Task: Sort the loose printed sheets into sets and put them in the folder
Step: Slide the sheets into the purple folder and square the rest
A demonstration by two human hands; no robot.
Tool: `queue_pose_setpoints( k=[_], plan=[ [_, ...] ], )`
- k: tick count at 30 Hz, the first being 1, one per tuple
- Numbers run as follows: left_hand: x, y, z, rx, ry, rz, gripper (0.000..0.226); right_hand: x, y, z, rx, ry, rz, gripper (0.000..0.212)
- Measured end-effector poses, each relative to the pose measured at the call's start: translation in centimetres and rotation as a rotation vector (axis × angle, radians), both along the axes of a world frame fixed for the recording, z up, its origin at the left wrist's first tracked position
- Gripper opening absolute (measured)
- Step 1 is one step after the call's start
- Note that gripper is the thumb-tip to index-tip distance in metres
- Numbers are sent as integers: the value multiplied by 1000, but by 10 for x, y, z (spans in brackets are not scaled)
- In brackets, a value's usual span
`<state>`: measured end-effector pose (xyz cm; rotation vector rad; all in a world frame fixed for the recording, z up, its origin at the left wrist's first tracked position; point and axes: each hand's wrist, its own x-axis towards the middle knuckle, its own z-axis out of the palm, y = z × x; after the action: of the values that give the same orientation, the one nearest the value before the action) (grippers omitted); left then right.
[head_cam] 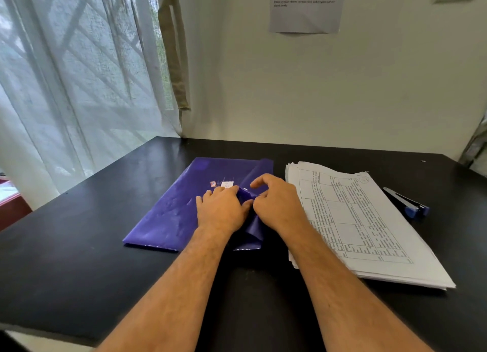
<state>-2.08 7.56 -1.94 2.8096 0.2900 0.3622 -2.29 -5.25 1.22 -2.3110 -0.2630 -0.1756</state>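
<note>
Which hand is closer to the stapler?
The right hand. It pinches the flap of the purple folder, with the stack of printed sheets between it and the stapler. The left hand is farther away, on the folder.

The folder [168,209] lies left of the sheets [369,228]; a stapler [407,203] lies right of them.
</note>
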Motion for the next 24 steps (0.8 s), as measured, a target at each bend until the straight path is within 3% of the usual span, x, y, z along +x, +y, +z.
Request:
queue_pose_setpoints(
  k=[3, 8, 11, 19, 24],
  plan=[
    [7, 4, -7, -15, 78, -87, 46, 3, 2, 0, -46, -13, -6, 26],
    [7, 2, -8, 31, 155, -133, 47, 5, 9, 0, -259, -1, -49, 29],
    [4, -1, -4, -10, 128, -112, 45, 5, 13, 3, -358, -10, -69, 20],
    [-4, -1, 5, 14, 18, -17, 29, 6, 14, 10, -464, 45, -64, 24],
    [-6, 10, 7, -41, -38, -55, 35, 15, 24, 7, -571, -66, -58, 31]
  ],
)
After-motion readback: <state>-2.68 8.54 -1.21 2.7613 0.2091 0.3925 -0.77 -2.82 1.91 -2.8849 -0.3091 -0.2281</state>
